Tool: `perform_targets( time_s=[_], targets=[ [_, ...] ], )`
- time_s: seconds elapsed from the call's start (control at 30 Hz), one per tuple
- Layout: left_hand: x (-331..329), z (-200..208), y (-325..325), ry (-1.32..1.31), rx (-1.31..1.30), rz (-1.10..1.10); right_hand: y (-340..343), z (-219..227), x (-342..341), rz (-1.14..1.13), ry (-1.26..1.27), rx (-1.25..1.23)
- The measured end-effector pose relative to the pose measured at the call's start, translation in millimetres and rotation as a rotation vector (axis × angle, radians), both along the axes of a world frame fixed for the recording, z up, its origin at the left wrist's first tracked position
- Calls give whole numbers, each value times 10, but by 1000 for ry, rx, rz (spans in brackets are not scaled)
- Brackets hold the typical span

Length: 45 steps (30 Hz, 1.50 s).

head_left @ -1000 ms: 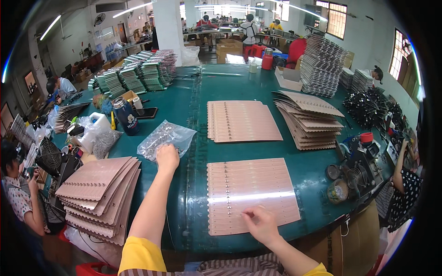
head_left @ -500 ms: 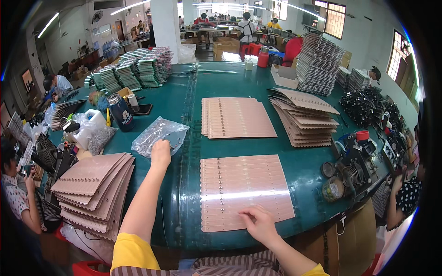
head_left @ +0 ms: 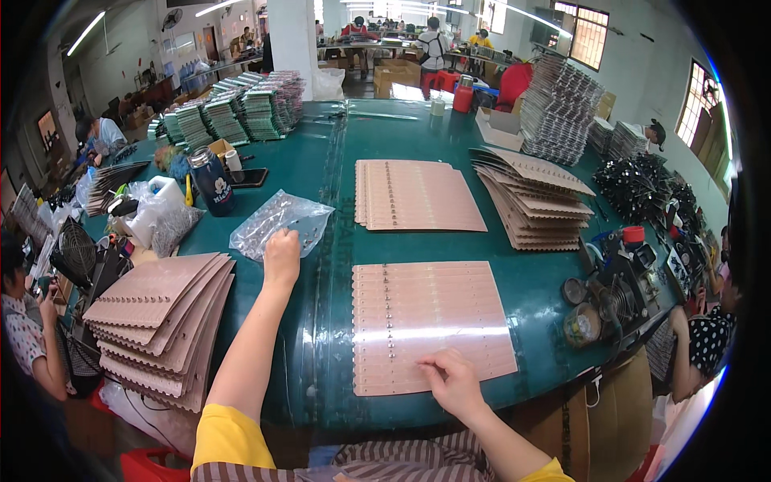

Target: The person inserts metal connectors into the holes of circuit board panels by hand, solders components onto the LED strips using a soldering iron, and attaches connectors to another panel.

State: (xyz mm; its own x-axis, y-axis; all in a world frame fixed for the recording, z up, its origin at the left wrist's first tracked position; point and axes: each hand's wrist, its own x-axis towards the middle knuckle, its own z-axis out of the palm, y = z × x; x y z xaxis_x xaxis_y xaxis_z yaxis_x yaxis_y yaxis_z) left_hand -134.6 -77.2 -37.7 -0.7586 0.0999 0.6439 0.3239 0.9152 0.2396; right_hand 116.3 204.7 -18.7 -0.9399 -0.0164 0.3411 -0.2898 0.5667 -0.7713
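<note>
My left hand (head_left: 282, 259) is at the near edge of a clear plastic bag (head_left: 257, 223) that holds small dark metal pieces. Its fingers are curled together, and their tips are hidden from view. Close to the lower middle of a thin brown panel (head_left: 458, 301), my right hand (head_left: 456, 386) makes a pinch with thumb and forefinger. Anything between those fingertips is too small to make out. The panel lies flat before me, with a scalloped left edge and a column of small metal studs (head_left: 389, 309) partway down from its top.
Beyond the panel lies a flat pile of studded panels (head_left: 442, 197). Fanned panel stacks stand at left (head_left: 152, 305) and right (head_left: 534, 205). A dark flask (head_left: 210, 185) and a phone (head_left: 250, 177) are past the bag. A small fan (head_left: 617, 297) sits at the right edge. Other people work on both sides.
The table and everything on it sit slightly higher in the picture. Both hands keep nearly the same places, the left at the bag and the right over the panel.
</note>
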Motion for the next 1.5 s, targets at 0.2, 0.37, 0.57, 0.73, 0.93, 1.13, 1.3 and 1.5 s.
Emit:
perform_targets(
  time_s=[0.2,0.37,0.57,0.73,0.93,1.13,1.3,1.5],
  targets=[
    [154,196,46,-70,829,41,-25,-44,-119,-11,-115,-128],
    [383,383,112,-503,1933,-354,-84,131,-201,61,-215,-89],
    [862,276,202,-895,2346,-366,-233,111,-248,112,-164,74],
    [1041,214,308,-960,2353,-341,-284,81,-277,101,-174,137],
    [1149,243,380,-991,2167,-390,-304,113,-320,115,-202,175],
    [1183,186,439,-995,2062,-430,-333,75,-313,119,-157,210],
    [1216,219,445,-998,2000,-452,-357,81,-307,88,-181,159],
    [1235,224,453,-1070,1958,-383,-331,30,-315,148,-116,231]
  ],
)
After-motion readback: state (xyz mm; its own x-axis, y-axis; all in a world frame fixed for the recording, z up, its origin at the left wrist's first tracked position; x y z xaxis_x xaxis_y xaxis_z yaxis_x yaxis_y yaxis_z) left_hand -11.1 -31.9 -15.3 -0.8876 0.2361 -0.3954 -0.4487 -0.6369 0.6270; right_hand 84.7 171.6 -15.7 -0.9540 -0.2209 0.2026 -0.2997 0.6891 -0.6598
